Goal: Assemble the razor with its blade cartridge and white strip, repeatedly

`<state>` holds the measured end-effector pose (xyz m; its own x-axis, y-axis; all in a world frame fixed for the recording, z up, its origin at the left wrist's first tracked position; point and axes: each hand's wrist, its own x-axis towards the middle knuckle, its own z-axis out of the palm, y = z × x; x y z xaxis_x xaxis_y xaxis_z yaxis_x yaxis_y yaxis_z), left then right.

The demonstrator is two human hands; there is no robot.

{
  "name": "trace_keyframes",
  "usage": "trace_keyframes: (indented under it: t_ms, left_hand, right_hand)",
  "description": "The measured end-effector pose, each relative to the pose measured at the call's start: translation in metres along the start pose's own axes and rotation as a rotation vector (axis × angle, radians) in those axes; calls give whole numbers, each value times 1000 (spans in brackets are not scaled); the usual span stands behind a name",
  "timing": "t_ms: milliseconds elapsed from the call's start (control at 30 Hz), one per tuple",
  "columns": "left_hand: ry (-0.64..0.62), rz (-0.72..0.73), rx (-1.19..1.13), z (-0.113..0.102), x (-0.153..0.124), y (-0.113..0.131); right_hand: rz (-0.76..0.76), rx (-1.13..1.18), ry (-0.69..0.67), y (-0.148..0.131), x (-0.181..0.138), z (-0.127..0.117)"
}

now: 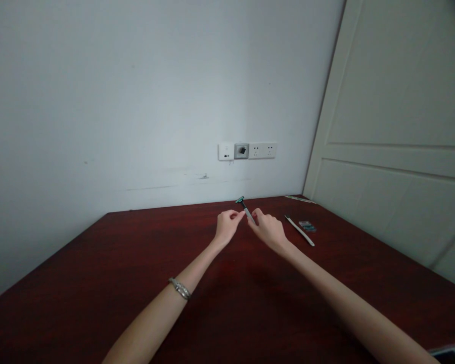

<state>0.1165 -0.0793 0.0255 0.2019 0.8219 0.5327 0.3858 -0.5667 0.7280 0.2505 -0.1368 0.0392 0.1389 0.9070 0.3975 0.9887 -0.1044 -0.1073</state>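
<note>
A razor (244,206) with a green head and a pale handle sticks up between my two hands, over the far middle of a dark red table (98,283). My right hand (268,230) is closed round the lower part of the handle. My left hand (227,226) has its fingers pinched together at the handle just left of it, and a silver bracelet (180,288) circles that wrist. The razor's head points up and away toward the wall.
A second pale razor handle (299,230) lies on the table right of my hands, with a small green pack (307,226) beside it. A thin strip (300,199) lies at the far right corner. Wall sockets (247,150) sit above; a white door (398,131) stands right.
</note>
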Motion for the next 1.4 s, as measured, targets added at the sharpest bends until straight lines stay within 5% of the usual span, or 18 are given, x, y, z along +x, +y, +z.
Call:
trace_keyframes:
  t_ms: [167,500,700,900,1100,1400]
  left_hand:
    - [17,0,64,-4,-1,5]
    - [-5,-254,-33,-25,5,-7]
    - [-173,-428,297,-77,19,-44]
    - [-371,-559,541,-114,18,-85]
    - [-442,-553,607,-119,5,-92]
    - [-512,-514,653,-103,-2,-96]
  right_hand:
    - [-102,-29,23,-20,-12,-9]
    - [-147,35,-66,-23,-20,-22]
    - [4,-89,-102,40,1,-21]
    - [162,-194,-240,117,22,5]
    - [236,-161,-356,159,21,38]
    - [223,-138,-365,180,22,63]
